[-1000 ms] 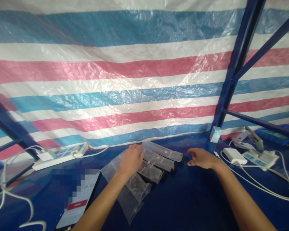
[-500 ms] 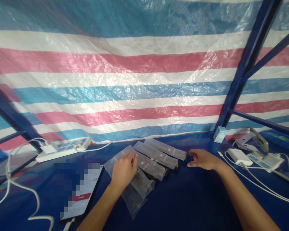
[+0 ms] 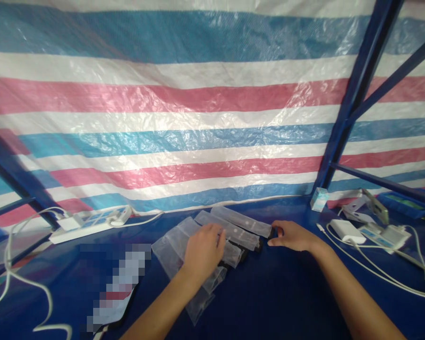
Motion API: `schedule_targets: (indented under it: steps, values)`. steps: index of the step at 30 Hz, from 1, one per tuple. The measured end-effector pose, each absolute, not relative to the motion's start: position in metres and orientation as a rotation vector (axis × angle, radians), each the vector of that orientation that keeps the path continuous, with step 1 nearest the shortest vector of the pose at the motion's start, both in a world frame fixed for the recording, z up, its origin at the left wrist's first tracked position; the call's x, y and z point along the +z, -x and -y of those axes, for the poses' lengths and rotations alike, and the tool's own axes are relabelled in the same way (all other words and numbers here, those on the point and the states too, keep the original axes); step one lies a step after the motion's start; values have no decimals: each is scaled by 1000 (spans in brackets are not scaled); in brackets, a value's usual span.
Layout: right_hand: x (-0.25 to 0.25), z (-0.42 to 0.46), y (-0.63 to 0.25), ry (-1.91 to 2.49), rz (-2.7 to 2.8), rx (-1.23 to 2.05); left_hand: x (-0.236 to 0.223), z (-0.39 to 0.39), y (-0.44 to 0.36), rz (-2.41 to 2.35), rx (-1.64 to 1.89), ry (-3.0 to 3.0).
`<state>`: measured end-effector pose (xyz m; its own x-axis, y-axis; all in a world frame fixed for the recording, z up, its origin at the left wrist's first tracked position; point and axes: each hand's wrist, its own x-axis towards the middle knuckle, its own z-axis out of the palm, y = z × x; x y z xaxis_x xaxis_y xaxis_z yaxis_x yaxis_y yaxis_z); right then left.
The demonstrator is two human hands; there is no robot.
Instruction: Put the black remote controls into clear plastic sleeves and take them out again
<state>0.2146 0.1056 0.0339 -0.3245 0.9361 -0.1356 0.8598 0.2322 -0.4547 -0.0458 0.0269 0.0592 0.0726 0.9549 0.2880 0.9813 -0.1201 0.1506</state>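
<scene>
Several clear plastic sleeves (image 3: 241, 221) with black ends lie fanned out and overlapping on the blue tabletop (image 3: 269, 293). My left hand (image 3: 204, 245) rests palm down over the middle sleeves, its thumb held apart, and covers part of them. Beside the black end of the farthest sleeve is my right hand (image 3: 292, 235). Its thumb and curved fingers stand apart around that end, seemingly touching it. What exactly is inside the sleeves cannot be made out.
A phone (image 3: 118, 302), partly blurred, lies at the left. White power strips (image 3: 88, 225) with cables sit at both sides; a white adapter (image 3: 347, 231) and a small box (image 3: 319, 199) stand at the right. Behind hangs a striped tarp (image 3: 205, 141) with blue metal posts (image 3: 343, 108).
My left hand moved left, then back right over the sleeves. My right hand has come slightly closer to the farthest sleeve's black end. The camera view shifted a little.
</scene>
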Motion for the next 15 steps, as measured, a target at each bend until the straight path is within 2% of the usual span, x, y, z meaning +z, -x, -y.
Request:
schedule_targets:
  steps: [8, 15]
  values:
    - [33, -102, -204, 1685, 2354, 543, 68, -49, -57, 1863, -373, 2442]
    - [35, -101, -200, 1637, 2369, 517, 62, -71, -82, 1963, -176, 2446]
